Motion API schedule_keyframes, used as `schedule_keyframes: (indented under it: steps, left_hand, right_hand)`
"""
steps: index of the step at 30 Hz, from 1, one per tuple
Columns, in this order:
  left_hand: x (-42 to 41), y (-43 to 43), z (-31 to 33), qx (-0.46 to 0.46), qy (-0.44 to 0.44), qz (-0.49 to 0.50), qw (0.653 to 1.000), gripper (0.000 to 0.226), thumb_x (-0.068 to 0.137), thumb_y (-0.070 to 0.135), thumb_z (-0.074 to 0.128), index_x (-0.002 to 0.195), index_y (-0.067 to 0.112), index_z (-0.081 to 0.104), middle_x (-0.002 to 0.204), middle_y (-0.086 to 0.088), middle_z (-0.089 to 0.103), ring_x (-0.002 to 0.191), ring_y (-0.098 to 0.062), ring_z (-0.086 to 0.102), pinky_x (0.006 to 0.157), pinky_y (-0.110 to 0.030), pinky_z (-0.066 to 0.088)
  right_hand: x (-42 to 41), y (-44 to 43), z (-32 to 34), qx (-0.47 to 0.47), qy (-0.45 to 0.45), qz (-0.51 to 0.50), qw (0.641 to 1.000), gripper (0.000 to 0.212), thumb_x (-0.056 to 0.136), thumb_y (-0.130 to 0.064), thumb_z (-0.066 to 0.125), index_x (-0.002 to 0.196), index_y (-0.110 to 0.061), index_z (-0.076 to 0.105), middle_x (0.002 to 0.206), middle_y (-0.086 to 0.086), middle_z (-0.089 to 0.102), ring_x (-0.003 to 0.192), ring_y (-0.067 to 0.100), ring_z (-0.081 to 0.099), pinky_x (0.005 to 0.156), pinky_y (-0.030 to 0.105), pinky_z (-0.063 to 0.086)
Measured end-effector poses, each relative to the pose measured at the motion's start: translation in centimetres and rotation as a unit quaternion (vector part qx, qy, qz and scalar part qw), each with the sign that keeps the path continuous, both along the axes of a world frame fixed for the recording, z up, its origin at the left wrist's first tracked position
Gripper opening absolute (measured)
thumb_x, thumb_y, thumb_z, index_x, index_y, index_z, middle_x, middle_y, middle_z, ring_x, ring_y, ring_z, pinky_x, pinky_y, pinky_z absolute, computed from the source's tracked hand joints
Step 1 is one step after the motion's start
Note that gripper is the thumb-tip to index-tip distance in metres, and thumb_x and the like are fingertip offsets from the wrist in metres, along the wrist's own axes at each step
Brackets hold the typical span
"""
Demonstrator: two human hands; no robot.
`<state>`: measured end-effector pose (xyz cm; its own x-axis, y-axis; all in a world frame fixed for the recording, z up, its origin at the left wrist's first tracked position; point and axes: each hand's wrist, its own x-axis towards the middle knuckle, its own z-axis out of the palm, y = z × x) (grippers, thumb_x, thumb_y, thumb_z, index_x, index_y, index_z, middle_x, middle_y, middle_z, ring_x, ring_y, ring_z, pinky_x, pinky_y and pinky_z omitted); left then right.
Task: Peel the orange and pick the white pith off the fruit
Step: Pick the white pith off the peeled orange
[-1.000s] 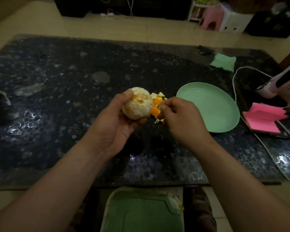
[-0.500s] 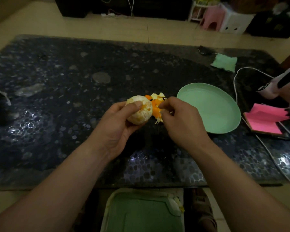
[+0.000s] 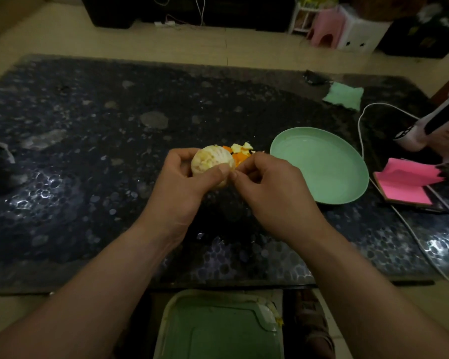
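The peeled orange (image 3: 211,160), pale with white pith over it, is held above the dark table by my left hand (image 3: 184,185), whose thumb and fingers curl round it. My right hand (image 3: 272,193) is right beside the fruit, its thumb and forefinger pinched together at the orange's near right side on a small bit of pith. A heap of orange peel pieces (image 3: 240,152) lies on the table just behind the fruit, partly hidden by my hands.
An empty green plate (image 3: 322,164) lies to the right of the peel. Further right are a pink notepad (image 3: 407,183), a white cable (image 3: 363,130) and a white appliance (image 3: 436,125). A green cloth (image 3: 344,95) lies at the back. A green bin (image 3: 218,330) stands below the table's near edge.
My left hand turned the orange and brought it lower and closer. My right hand left the peel piece and came to pinch at the fruit's near side.
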<state>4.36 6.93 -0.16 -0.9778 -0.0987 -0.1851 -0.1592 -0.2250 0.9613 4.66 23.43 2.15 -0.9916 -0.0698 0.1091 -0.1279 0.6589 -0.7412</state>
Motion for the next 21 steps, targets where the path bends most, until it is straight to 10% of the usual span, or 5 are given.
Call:
schedule_keyframes:
  steps: [16,21]
  left_hand:
    - [-0.1,-0.1,1.1,0.081,-0.032,0.028,0.996,0.070,0.068,0.029,0.084,0.129,0.009,0.057,0.112,-0.002,0.079,0.106,-0.019,0.077,0.096,-0.042,0.062]
    - [-0.2,-0.5,1.2,0.110,-0.049,0.031,0.992,0.068,0.072,0.026,0.082,0.132,0.006,0.056,0.125,-0.012,0.074,0.110,-0.022,0.076,0.092,-0.040,0.063]
  right_hand:
    - [-1.1,0.8,0.3,-0.137,-0.063,-0.030,0.988,0.028,0.100,-0.007,0.051,0.093,-0.024,0.072,0.085,-0.003,0.076,0.069,0.005,0.069,0.058,0.022,0.052]
    - [-2.3,1.2,-1.5,0.019,-0.047,-0.037,0.998,0.027,0.108,-0.031,0.049,0.090,-0.020,0.066,0.083,-0.003,0.068,0.078,0.019,0.065,0.064,0.038,0.048]
